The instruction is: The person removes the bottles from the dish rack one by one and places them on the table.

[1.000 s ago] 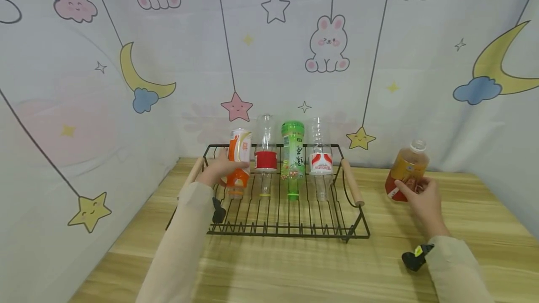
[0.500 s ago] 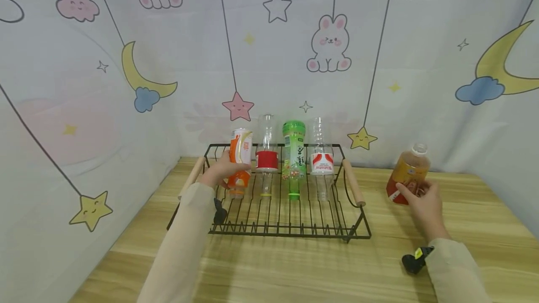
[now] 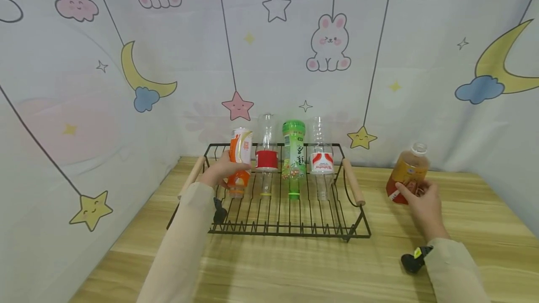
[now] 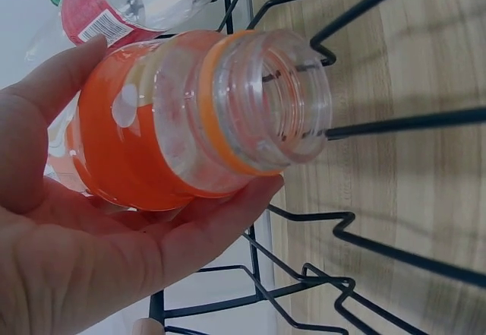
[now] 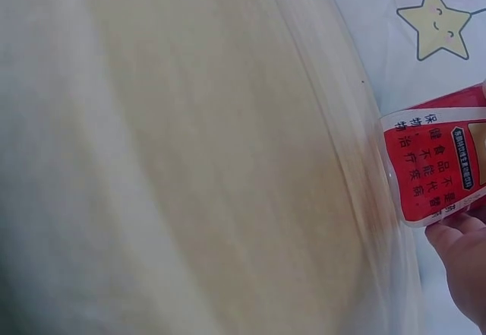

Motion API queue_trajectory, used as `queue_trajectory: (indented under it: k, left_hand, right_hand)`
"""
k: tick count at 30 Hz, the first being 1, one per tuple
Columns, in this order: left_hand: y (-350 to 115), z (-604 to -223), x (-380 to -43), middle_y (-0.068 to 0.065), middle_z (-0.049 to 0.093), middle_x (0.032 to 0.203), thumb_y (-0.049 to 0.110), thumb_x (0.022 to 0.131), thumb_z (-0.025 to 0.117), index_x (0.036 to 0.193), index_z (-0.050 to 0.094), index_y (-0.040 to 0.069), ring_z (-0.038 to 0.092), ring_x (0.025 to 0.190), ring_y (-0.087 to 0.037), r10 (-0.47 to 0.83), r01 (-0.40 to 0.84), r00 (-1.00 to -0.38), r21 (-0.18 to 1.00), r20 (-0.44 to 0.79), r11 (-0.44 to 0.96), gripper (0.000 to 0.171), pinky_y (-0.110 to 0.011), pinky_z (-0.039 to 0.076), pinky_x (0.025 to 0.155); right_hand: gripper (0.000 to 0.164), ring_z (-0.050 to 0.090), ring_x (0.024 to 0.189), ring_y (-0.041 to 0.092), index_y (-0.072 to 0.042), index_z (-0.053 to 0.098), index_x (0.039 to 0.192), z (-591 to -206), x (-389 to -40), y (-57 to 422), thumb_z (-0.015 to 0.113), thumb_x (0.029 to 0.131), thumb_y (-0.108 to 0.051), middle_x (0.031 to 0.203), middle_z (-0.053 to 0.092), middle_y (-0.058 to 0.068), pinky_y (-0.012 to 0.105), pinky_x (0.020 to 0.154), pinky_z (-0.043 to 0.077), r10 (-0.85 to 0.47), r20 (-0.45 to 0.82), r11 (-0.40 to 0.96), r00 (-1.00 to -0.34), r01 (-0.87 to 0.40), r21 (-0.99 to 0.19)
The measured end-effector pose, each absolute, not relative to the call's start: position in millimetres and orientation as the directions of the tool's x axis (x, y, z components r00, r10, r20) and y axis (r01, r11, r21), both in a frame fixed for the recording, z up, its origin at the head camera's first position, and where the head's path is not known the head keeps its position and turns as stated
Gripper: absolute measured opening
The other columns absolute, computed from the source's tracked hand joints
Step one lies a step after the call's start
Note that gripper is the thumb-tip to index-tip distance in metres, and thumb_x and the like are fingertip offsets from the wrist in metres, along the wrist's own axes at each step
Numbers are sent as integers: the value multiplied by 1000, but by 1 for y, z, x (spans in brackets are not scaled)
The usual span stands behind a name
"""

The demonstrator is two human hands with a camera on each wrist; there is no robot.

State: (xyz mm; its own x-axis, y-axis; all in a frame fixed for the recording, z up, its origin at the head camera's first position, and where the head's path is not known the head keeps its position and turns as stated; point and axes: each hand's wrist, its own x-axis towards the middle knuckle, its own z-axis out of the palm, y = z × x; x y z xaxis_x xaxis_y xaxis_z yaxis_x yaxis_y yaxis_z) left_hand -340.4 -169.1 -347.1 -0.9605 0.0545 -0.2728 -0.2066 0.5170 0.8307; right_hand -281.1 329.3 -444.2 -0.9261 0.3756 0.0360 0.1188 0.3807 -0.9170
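Observation:
In the head view my left hand (image 3: 221,170) grips an empty bottle with an orange-and-white label (image 3: 242,146), neck down at the left end of a black wire rack (image 3: 290,234). Its uncapped mouth and orange neck ring show in the left wrist view, the thumb and fingers curled round the bottle (image 4: 140,130). Off to the right, my right hand (image 3: 427,207) holds an amber bottle with a yellow-and-red label (image 3: 407,168), mouth up, low over or on the table. Only the red part of that label (image 5: 433,164) and some fingers (image 5: 465,255) appear in the right wrist view.
Beside the held bottle, a red-labelled clear bottle (image 3: 266,159), a green bottle (image 3: 293,153) and a red-and-white-labelled clear bottle (image 3: 322,163) lean neck down in the rack. The rack has wooden handles (image 3: 352,182). A patterned cloth wall (image 3: 269,69) stands behind the wooden table (image 3: 294,270).
The amber bottle in my right hand has shifted very slightly down in the head view. My left hand stays on the orange-labelled bottle, and the rack keeps its place.

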Motion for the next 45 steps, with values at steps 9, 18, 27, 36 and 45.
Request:
queue_trajectory:
  k: [9,18,27,36,45]
  left_hand:
    - [-170,-336,-340,-19,45,133,33,91,66,143,21,8,51,115,-37,60,-199,-961,828,-269,524,73,-55,54,79]
    - [-172,-315,-333,-19,45,130,37,89,67,142,18,7,52,111,-36,52,-174,-968,803,-247,570,78,-50,55,78]
    - [-176,-292,-326,-19,44,132,36,89,67,144,18,7,54,110,-36,87,-102,-978,795,-191,597,79,-49,57,72]
    - [-165,-270,-313,-15,47,128,37,88,68,143,20,10,56,103,-32,145,-50,-974,785,-176,617,78,-42,55,69]
    - [-148,-251,-298,-13,53,121,39,86,70,142,24,13,61,95,-29,225,37,-963,752,-150,658,77,-36,56,69]
  right_hand:
    - [103,23,140,44,-1,-2,151,-441,-281,330,61,88,-54,156,14,27,57,111,26,375,13,341,-927,125,-932]
    - [100,7,143,47,-2,-10,151,-413,-271,339,57,92,-47,157,2,29,63,112,17,294,92,408,-951,37,-912]
    - [98,0,142,50,-1,-13,151,-377,-254,358,54,95,-45,156,-4,30,66,109,13,256,150,478,-955,-10,-878]
    - [99,-4,143,47,-3,-10,151,-350,-245,358,60,93,-40,158,-4,25,62,113,6,237,226,532,-945,-68,-844]
    - [96,1,145,42,-6,-1,153,-316,-232,345,64,91,-40,160,6,20,63,113,6,186,351,653,-917,-152,-742]
